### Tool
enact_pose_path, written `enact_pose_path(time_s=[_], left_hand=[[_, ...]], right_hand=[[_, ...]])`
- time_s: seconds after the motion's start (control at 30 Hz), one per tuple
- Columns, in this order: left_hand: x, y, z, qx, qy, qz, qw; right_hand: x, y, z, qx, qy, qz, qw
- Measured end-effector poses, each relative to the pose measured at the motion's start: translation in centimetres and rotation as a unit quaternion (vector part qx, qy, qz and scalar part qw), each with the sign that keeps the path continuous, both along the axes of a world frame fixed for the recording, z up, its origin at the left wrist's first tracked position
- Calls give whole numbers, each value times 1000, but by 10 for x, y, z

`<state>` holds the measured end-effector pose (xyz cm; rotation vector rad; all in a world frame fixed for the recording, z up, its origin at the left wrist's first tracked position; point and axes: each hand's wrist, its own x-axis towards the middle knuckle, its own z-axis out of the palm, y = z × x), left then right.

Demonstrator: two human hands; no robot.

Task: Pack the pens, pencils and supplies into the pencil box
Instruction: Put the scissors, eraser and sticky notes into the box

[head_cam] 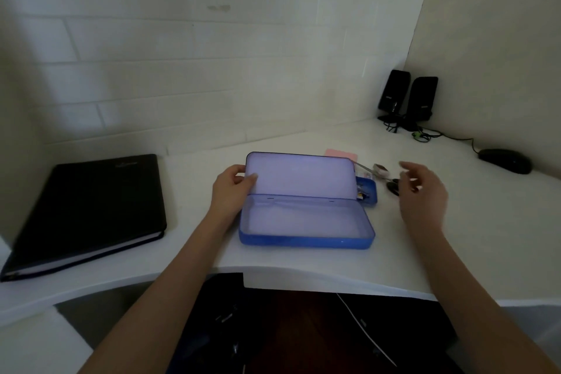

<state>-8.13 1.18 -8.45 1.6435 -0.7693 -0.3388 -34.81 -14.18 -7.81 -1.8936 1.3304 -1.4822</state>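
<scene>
A: Largest first? We see the white table point(188, 240), black binder point(88, 206) left of our hands.
B: Blue pencil box point(306, 222) open between them. Left hand point(232, 190) grips its lid; right hand point(423, 194) loose, holding nothing, over small supplies point(381, 171).

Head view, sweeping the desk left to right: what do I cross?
Black binder → left hand gripping the lid → open blue pencil box → right hand, hovering open → black mouse.
</scene>
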Motion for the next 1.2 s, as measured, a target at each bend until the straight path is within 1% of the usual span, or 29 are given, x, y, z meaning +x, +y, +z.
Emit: enact_pose_path(time_s=[0.03,0.07,0.13,0.17,0.23,0.27,0.33,0.53,0.7,0.77,0.83,0.9,0.93,0.97,1.03,1.1,1.2], left_hand=[[0,-1,-1,-2,-6,-1,1000],[-1,-2,-1,-1,-11,-1,1000],[-1,-5,-2,7,-22,3,1000],[-1,-6,-3,10,-23,6,1000],[0,-8,-5,16,-17,9,1000],[0,-8,-6,20,-11,10,1000],[1,-9,-6,25,-5,13,1000],[0,-7,-4,35,-18,8,999],[-3,-8,-3,45,-44,9,998],[-3,-9,-2,47,-45,11,998],[-3,-10,-2,51,-47,12,998],[-3,-10,-1,53,-48,16,997],[-2,-10,-1,52,-46,17,997],[-2,-10,-2,49,-43,16,998],[0,-11,-2,49,-42,15,998],[0,-12,-3,55,-48,18,997],[0,-13,-2,57,-56,18,997]], right_hand=[[-4,-8,-2,-9,57,-45,997],[-8,-16,-5,10,120,-76,990],[-10,-25,-9,83,214,-103,968],[-9,-28,-10,109,239,-101,960],[-8,-28,-11,129,261,-87,953],[-9,-28,-11,131,259,-82,953],[-11,-29,-11,142,227,-78,960],[-14,-32,-12,179,146,-54,971],[-18,-27,-16,161,124,-55,978],[-18,-23,-15,144,90,-50,984],[-17,-19,-10,108,33,-13,994],[-11,-8,1,70,-2,74,995],[-7,0,6,57,0,131,990],[-3,7,9,47,18,184,982],[5,20,13,39,93,259,960],[11,35,17,29,176,312,933],[20,52,23,30,256,380,888]])
